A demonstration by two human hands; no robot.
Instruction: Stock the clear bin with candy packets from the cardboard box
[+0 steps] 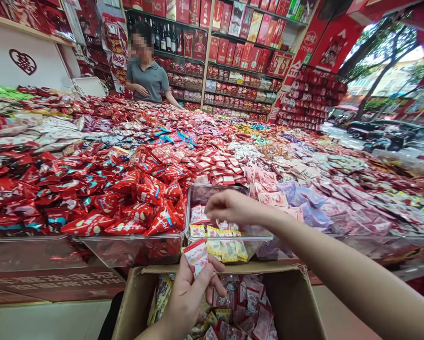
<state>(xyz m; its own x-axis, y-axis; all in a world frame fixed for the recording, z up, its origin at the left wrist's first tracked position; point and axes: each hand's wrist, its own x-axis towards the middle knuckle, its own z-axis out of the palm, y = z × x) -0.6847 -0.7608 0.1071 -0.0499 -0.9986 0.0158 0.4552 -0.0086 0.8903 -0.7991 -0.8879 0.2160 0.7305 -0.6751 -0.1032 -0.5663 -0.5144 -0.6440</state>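
My left hand (188, 295) pinches a small red-and-white wrapped candy packet (196, 257) between thumb and fingers, above an open cardboard box (297, 302). Inside the box lie several pink-and-red packets (250, 302) and some yellow ones. My right hand (229, 206) reaches in from the right over a clear plastic bin (187, 212). Its fingers curl downward and close together; whatever they hold is hidden. Below it in the bin are yellow-and-white packets (229, 250) at the front, with pink-and-white packets (197, 215) behind them.
Glossy red snack packets (144, 193) heap up left of the bin. Lilac and pink packets (304, 203) lie to its right. Behind the wide display stands a person (150, 78) in a grey shirt. Shelves (206, 56) with red boxes and bottles line the back.
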